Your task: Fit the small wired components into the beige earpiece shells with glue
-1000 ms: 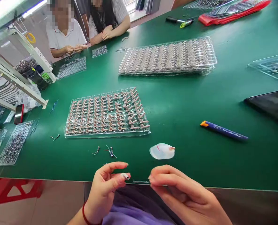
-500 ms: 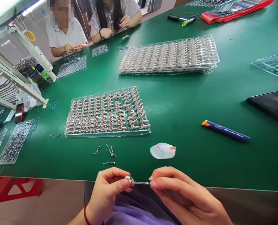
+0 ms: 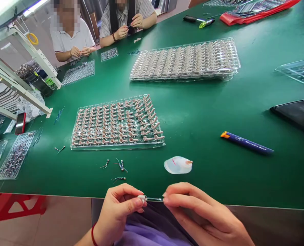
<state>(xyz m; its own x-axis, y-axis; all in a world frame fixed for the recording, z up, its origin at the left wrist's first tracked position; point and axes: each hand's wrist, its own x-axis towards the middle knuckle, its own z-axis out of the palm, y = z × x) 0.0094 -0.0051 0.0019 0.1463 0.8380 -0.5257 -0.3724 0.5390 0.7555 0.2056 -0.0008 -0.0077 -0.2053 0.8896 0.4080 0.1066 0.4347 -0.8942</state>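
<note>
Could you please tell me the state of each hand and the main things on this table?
Left hand: closed on small pale part
Small pale part: pinched, partly covered
Right hand: pinching thin shiny piece
Thin shiny piece: between both hands
Near tray: flat, loaded
Far trays: stacked, loaded
Blue stick: lying flat
Small wired parts: lying loose
Black device: dark, partly cropped
Translucent piece: lying flat

Looks smooth on the white piece (image 3: 142,197), glossy on the green table (image 3: 200,112), like clear plastic at the near tray (image 3: 110,148), matt on purple cloth (image 3: 144,236).
</note>
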